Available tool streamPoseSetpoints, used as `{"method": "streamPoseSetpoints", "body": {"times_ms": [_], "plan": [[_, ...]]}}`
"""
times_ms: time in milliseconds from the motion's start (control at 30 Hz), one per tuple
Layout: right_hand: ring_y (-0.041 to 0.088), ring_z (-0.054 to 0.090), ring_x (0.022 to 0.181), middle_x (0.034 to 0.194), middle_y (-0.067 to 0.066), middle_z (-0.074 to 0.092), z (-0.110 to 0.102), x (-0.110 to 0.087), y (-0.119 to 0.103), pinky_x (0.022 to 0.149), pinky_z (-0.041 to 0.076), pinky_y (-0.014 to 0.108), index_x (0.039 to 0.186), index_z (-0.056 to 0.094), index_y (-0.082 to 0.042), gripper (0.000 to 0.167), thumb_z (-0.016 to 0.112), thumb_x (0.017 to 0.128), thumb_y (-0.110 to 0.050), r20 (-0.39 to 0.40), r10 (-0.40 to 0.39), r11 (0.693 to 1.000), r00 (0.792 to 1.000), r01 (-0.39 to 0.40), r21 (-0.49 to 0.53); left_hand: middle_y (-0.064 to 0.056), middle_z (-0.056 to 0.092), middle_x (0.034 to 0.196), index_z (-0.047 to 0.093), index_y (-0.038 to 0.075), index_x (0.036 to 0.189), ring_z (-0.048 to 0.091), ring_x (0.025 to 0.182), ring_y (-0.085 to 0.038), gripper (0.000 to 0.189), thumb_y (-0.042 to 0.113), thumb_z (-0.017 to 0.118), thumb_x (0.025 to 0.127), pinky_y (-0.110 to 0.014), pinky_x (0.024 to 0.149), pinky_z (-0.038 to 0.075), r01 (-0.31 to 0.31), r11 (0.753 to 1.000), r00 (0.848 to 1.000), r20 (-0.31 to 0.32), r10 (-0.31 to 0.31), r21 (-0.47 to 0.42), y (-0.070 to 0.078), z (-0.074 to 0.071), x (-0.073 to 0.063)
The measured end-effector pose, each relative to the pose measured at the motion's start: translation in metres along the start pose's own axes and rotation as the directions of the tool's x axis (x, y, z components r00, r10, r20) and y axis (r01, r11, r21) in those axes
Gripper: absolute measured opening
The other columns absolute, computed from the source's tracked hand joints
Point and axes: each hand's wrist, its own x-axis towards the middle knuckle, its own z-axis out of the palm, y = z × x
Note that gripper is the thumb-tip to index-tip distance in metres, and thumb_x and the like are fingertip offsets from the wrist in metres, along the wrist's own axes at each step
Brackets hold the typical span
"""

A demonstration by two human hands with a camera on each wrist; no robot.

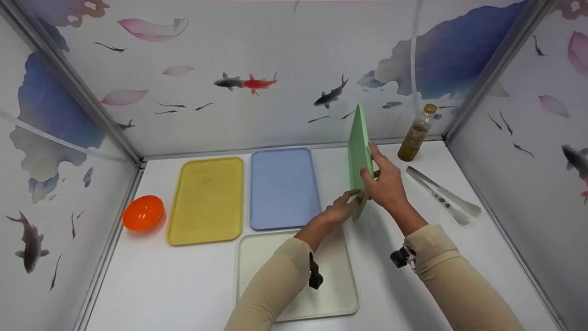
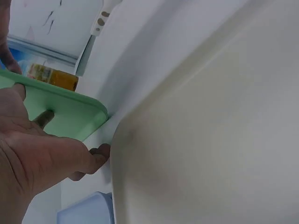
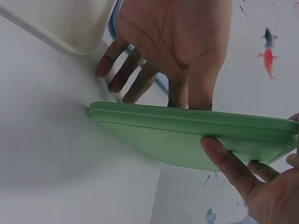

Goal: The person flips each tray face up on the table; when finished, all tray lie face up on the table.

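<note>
A light green tray [image 1: 359, 156] stands nearly upright on edge at the right of the table, its lower corner close to the tabletop. My right hand [image 1: 386, 181] grips its near side edge, thumb on one side and fingers on the other. Lower down, my left hand [image 1: 341, 209] touches the tray's left face with extended fingertips. In the left wrist view, one finger lies against the green face and other fingers point toward the cream tray [image 2: 201, 121]. The right wrist view shows the left hand's other fingers [image 3: 124, 77] hanging loose beside the tray.
A blue tray [image 1: 282, 188] and a yellow tray [image 1: 206, 200] lie flat to the left; the cream one lies in front, under my left forearm. An orange bowl [image 1: 143, 214] sits far left. An oil bottle [image 1: 415, 135] and metal tongs [image 1: 441, 195] are at right.
</note>
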Motion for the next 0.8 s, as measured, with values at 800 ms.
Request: {"method": "streamPoseSetpoints", "body": {"times_ms": [800], "plan": [[0.052, 0.065, 0.132, 0.161, 0.027, 0.045, -0.017, 0.002, -0.002, 0.102, 0.057, 0.07, 0.177, 0.025, -0.016, 0.066, 0.049, 0.116, -0.017, 0.025, -0.015, 0.985, 1.0, 0.011, 0.171, -0.021, 0.038, 0.176, 0.055, 0.025, 0.157, 0.053, 0.153, -0.036, 0.065, 0.061, 0.07, 0.104, -0.054, 0.121, 0.048, -0.133, 0.947, 0.991, -0.04, 0.127, -0.293, -0.008, -0.021, -0.011]]}}
